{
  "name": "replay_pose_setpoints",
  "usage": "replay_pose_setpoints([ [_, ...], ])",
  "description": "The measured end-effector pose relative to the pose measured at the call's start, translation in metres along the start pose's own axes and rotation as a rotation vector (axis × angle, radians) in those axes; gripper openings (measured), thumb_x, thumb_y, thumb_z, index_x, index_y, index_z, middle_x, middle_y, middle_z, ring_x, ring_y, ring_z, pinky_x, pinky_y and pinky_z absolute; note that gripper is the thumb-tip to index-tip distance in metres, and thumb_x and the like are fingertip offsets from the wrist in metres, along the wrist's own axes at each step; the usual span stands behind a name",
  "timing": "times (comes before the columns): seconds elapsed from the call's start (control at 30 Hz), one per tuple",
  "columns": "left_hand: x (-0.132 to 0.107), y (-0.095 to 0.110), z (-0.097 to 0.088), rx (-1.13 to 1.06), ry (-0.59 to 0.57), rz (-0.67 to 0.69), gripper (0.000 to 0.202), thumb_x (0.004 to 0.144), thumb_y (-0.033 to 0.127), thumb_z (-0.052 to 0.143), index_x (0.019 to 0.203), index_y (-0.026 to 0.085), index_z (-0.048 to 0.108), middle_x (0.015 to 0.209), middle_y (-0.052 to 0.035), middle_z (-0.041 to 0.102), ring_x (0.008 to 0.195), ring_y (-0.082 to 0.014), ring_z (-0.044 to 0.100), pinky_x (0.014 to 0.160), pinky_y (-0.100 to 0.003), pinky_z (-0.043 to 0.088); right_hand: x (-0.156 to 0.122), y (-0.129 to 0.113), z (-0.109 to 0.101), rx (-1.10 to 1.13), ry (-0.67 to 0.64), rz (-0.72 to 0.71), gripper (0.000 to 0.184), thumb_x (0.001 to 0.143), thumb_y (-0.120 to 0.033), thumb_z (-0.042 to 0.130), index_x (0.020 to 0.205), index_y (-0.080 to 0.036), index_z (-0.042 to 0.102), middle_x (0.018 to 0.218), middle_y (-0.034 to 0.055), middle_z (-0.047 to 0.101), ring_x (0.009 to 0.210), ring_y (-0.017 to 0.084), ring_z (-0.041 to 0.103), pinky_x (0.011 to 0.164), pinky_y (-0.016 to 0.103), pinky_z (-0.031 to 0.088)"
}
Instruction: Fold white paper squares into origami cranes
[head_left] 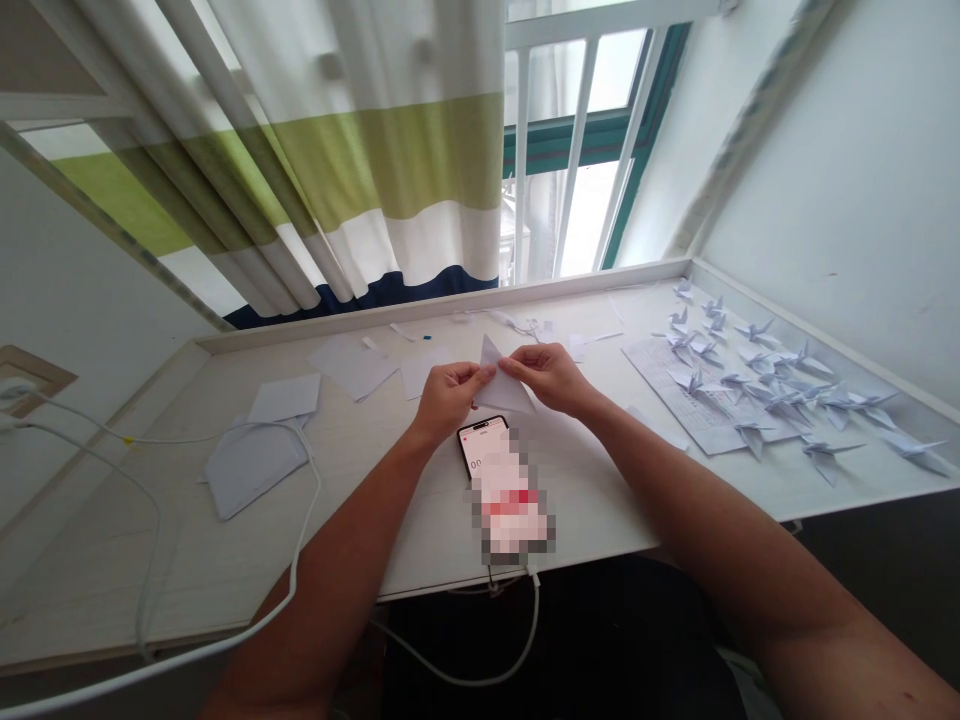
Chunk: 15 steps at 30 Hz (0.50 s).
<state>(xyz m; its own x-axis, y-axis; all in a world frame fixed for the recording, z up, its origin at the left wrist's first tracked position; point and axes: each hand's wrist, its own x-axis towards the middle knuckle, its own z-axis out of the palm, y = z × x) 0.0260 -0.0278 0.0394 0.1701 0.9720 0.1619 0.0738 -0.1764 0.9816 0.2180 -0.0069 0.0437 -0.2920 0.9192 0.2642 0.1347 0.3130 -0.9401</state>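
Both my hands hold a folded white paper [498,382] just above the pale desk [112,560], near its middle. My left hand [448,397] pinches the paper's left edge with closed fingers. My right hand [551,375] pinches its right side, fingers also closed. The paper forms a triangle with its tip pointing up and away from me. A phone [501,488] with a lit screen lies flat on the desk right under my hands.
Several folded paper cranes [772,385] cover the desk's right part, some on a printed sheet [679,385]. White paper sheets [259,445] lie at the left. A white cable [304,530] runs across the left side. A striped curtain [360,170] and barred window [577,150] stand behind.
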Motion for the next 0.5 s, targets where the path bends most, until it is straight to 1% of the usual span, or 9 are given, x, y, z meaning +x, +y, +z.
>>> replay_pose_setpoints([
  [0.1, 0.0008, -0.003, -0.0003, 0.009, 0.009, 0.013, 0.046, 0.08, 0.06, 0.077, 0.07, 0.016, 0.076, 0.054, 0.0009, 0.057, 0.051, -0.0096, 0.045, 0.047, -0.024, 0.03, -0.0005, 0.0005, 0.0015, 0.001, 0.035, 0.017, 0.047, 0.08, -0.061, 0.076, 0.071, -0.015, 0.072, 0.068, 0.0053, 0.07, 0.062, 0.016, 0.058, 0.054, 0.028, 0.043],
  [0.17, 0.001, -0.0039, -0.0001, 0.007, 0.016, 0.012, 0.046, 0.079, 0.061, 0.077, 0.072, 0.015, 0.077, 0.055, 0.0012, 0.057, 0.051, -0.0093, 0.044, 0.047, -0.024, 0.029, -0.0007, 0.0011, 0.0028, 0.0, 0.066, 0.015, 0.047, 0.078, -0.062, 0.078, 0.07, -0.015, 0.072, 0.068, 0.0051, 0.069, 0.061, 0.016, 0.058, 0.053, 0.028, 0.043],
  [0.27, 0.0011, -0.0036, -0.0006, 0.0, 0.046, 0.013, 0.046, 0.077, 0.061, 0.079, 0.073, 0.015, 0.077, 0.057, 0.0008, 0.06, 0.052, -0.0099, 0.046, 0.048, -0.024, 0.032, -0.0007, 0.0026, 0.0024, -0.013, 0.042, 0.034, 0.048, 0.08, -0.063, 0.075, 0.071, -0.015, 0.072, 0.068, 0.0053, 0.069, 0.061, 0.016, 0.057, 0.053, 0.028, 0.042],
  [0.4, 0.0024, -0.0046, -0.0032, 0.012, 0.072, 0.024, 0.045, 0.078, 0.06, 0.078, 0.071, 0.016, 0.077, 0.056, 0.0009, 0.059, 0.052, -0.0102, 0.045, 0.048, -0.024, 0.031, 0.0002, 0.0059, 0.0002, -0.084, -0.007, 0.045, 0.051, 0.084, -0.064, 0.069, 0.067, -0.015, 0.069, 0.064, 0.0042, 0.066, 0.059, 0.015, 0.053, 0.05, 0.027, 0.038],
  [0.5, 0.0041, -0.0075, -0.0051, 0.031, 0.059, 0.029, 0.043, 0.081, 0.058, 0.076, 0.071, 0.016, 0.076, 0.055, 0.0012, 0.057, 0.052, -0.01, 0.044, 0.048, -0.024, 0.03, 0.0007, 0.008, 0.0005, -0.074, 0.016, 0.038, 0.05, 0.083, -0.063, 0.071, 0.065, -0.016, 0.065, 0.062, 0.0025, 0.062, 0.057, 0.014, 0.05, 0.049, 0.026, 0.036],
])
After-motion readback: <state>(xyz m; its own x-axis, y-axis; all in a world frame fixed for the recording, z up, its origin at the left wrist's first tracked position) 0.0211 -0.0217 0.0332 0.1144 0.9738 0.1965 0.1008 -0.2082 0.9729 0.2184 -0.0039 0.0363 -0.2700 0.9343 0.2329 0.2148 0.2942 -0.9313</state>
